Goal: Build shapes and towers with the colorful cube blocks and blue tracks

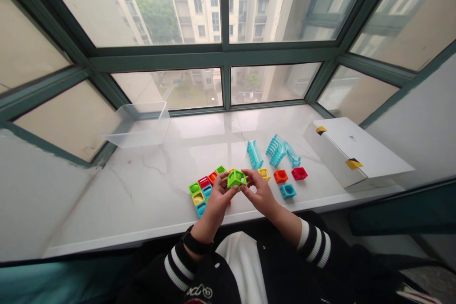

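Between my two hands is a green hollow toy block [236, 179], held above the front part of the white sill. My left hand [220, 194] grips its left side with thumb and fingers, and my right hand [261, 193] pinches its right side. Below and left of it, several coloured blocks sit packed together, among them a yellow block [197, 198] and a blue block [201, 209]; my left hand hides some of them. Right of my hands lie a yellow block [264, 174], an orange block [280, 176], a red block [299, 173] and a blue block [288, 191], spaced apart.
Behind the loose blocks lie clear blue track pieces: a straight one [254, 154], a curved one [276, 150] and another [292, 154]. A transparent plastic bin [138, 138] stands at the back left. At right is a white box [359, 147]. Windows with green frames [199, 63] surround the sill.
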